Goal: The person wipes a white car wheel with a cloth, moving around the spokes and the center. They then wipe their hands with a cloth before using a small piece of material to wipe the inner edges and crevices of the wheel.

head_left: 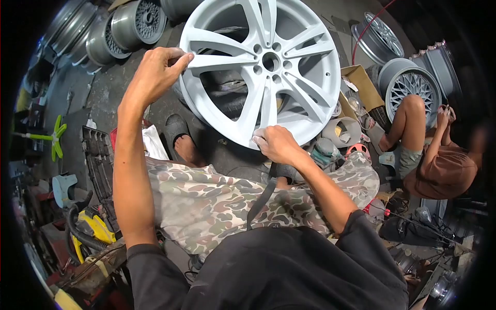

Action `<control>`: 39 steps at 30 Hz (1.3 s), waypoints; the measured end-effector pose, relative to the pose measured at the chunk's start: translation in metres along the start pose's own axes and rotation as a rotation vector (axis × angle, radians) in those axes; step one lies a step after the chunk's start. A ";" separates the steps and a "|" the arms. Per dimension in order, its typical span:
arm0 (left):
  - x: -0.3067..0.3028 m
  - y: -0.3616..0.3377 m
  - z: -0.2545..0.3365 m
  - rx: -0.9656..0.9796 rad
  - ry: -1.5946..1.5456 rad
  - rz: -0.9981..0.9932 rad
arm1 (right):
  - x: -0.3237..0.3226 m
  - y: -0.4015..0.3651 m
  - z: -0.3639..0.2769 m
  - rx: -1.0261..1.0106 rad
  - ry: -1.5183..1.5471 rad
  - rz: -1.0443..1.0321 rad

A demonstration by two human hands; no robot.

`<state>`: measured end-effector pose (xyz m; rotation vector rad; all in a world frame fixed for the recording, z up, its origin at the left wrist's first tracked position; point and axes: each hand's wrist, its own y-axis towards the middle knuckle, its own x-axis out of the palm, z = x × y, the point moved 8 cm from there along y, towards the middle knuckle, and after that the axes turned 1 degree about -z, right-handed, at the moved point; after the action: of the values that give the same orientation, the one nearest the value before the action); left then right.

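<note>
A white multi-spoke wheel rim (268, 103) fills the upper middle of the head view, its face turned up toward me. My left hand (160, 70) is at its left edge, fingers curled and thumb pressed to the outer lip. At the near edge my right hand (279, 144) has its fingers closed on the lip; whether something small is also pinched there cannot be made out. Between the spokes a dark tyre (227, 101) shows below the rim. Camouflage cloth (217, 201) covers my legs.
Several grey rims (139, 23) stand at the upper left, others (413, 85) at the right. A seated person (439, 165) is on the right, hands together. Near the wheel are a cardboard box (364, 88) and a roll (343, 132). A green fan (54, 137) stands left.
</note>
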<state>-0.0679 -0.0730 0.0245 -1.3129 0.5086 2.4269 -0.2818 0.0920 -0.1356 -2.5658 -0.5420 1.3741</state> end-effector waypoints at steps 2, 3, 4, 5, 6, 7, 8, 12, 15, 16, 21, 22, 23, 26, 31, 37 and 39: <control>0.001 -0.001 0.001 -0.023 0.025 -0.021 | -0.006 -0.023 0.004 -0.005 0.112 0.026; 0.000 0.000 -0.001 -0.025 0.022 -0.018 | -0.009 -0.028 0.006 -0.016 0.224 0.049; 0.001 0.001 -0.004 -0.043 0.026 -0.022 | -0.008 -0.028 0.007 -0.011 0.228 0.047; 0.003 0.002 -0.004 -0.051 0.030 -0.032 | -0.008 -0.029 0.006 -0.022 0.185 0.078; 0.006 0.003 -0.002 -0.081 0.012 -0.055 | -0.010 -0.028 0.005 -0.032 0.140 0.117; 0.006 0.004 0.001 -0.066 0.016 -0.057 | -0.008 -0.018 0.008 -0.027 0.144 0.132; 0.010 0.005 0.001 -0.062 0.017 -0.077 | 0.002 -0.001 0.013 -0.016 0.057 0.080; 0.011 0.003 0.004 -0.034 0.018 -0.093 | 0.004 -0.005 0.010 -0.034 0.117 0.026; 0.011 0.003 -0.002 -0.046 0.013 -0.083 | -0.013 -0.016 0.018 -0.076 0.254 -0.004; 0.011 0.004 -0.002 -0.046 -0.002 -0.077 | -0.016 -0.018 0.020 -0.055 0.258 -0.020; 0.016 0.006 -0.001 -0.035 0.009 -0.128 | -0.006 0.025 0.013 0.053 -0.102 0.056; 0.015 0.005 0.000 -0.033 -0.021 -0.122 | -0.003 0.026 0.012 0.043 -0.076 0.020; 0.013 0.003 0.000 -0.032 -0.020 -0.125 | 0.000 0.025 0.013 0.038 -0.051 -0.016; 0.015 0.004 -0.003 -0.043 0.017 -0.141 | -0.011 0.000 0.025 -0.053 0.327 -0.146; 0.017 0.004 -0.006 -0.033 0.025 -0.151 | 0.008 -0.016 0.040 -0.010 0.598 0.020; 0.013 0.008 -0.007 -0.013 -0.045 -0.106 | -0.011 -0.047 -0.016 -0.004 0.381 0.117; 0.012 0.009 -0.002 -0.002 -0.018 -0.113 | -0.009 -0.053 -0.019 -0.028 0.419 0.029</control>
<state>-0.0769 -0.0800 0.0144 -1.2837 0.4163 2.3455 -0.2832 0.1369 -0.1007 -2.7787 -0.4516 0.7980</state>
